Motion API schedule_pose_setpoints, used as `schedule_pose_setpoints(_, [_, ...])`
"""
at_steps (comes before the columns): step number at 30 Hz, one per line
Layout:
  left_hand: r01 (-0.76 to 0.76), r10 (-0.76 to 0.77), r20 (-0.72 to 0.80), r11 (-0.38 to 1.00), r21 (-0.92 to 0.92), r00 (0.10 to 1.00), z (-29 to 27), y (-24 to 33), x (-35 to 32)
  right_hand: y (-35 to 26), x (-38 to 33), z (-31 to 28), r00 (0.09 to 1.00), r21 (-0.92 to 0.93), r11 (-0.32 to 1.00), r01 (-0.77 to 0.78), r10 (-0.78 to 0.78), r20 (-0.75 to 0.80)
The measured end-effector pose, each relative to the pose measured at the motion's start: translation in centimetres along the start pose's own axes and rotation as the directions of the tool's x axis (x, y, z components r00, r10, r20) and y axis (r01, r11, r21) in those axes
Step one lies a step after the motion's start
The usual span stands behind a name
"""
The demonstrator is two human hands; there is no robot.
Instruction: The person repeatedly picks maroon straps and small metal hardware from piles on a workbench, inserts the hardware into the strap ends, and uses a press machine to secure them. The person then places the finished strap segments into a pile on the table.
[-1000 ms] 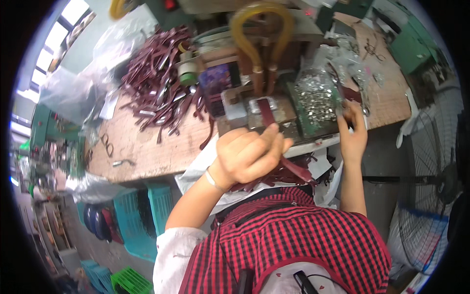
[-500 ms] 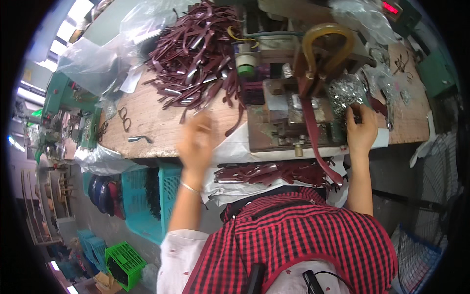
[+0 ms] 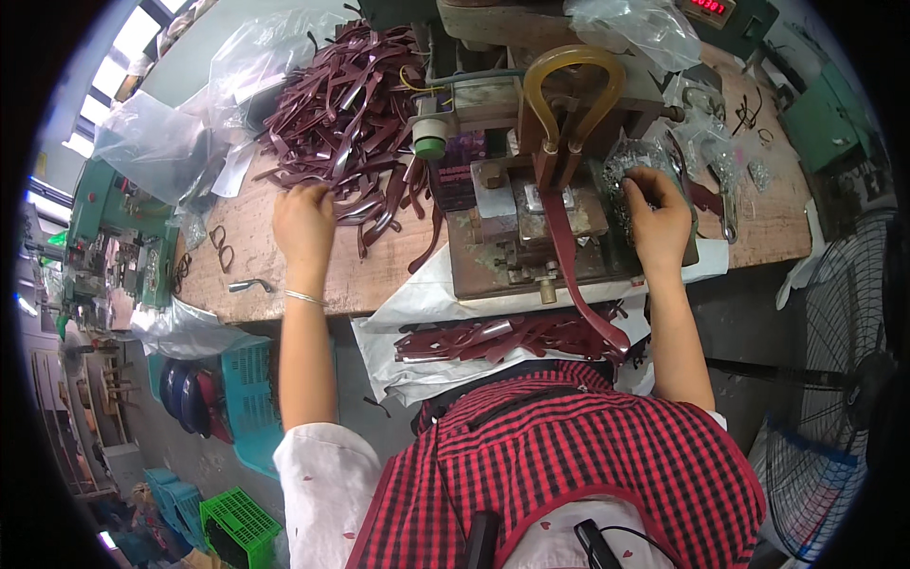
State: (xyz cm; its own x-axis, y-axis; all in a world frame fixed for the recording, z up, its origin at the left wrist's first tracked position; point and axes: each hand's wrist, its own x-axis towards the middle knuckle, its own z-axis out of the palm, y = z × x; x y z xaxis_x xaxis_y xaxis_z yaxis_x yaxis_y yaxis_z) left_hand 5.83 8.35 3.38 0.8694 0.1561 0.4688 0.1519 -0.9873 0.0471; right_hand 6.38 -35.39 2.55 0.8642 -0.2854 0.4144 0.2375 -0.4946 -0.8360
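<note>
Several maroon straps are held on a white sheet at the bench edge, nearest the body. One strap is draped from the press down over this sheet. The left hand is laid, fingers curled, on the edge of the strap pile. The right hand is closed on metal buckles in a clear bag. Farther back, a plastic bag lies beside the pile.
</note>
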Motion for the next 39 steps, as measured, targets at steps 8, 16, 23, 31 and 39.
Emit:
schedule_pose_setpoints(8, [0.085, -0.067, 0.118, 0.985, -0.153, 0.991, 4.3, -2.1, -4.1, 1.3, -2.6, -1.5, 0.993, -0.147, 0.987, 0.062, -0.076, -0.088])
schedule_pose_setpoints(16, [0.202, -0.183, 0.120, 0.963, -0.177, 0.976, -0.2, 0.7, -3.6, -2.0, -4.1, -6.2, 0.999, 0.122, 0.991, -0.052, 0.052, 0.004])
schedule_pose_setpoints(23, [0.474, -0.035, 0.482, 0.257, -0.842, 0.875, -2.6, 4.7, -3.0, -9.3, -0.8, 1.6, 0.952, 0.337, 0.933, -0.123, 0.016, 0.304])
schedule_pose_setpoints(31, [0.241, -0.160, 0.180, 0.690, -0.683, 0.970, 1.0, 4.2, -3.2, -10.6, -2.0, 2.8, 0.940, 0.684, 0.663, -0.303, 0.091, 0.328])
schedule_pose_setpoints(39, [-0.173, -0.283, -0.284, 0.362, -0.916, 0.916, -6.7, 12.4, -5.2, -13.9, -3.6, 0.0, 0.918, 0.663, 0.655, -0.363, 0.128, 0.376])
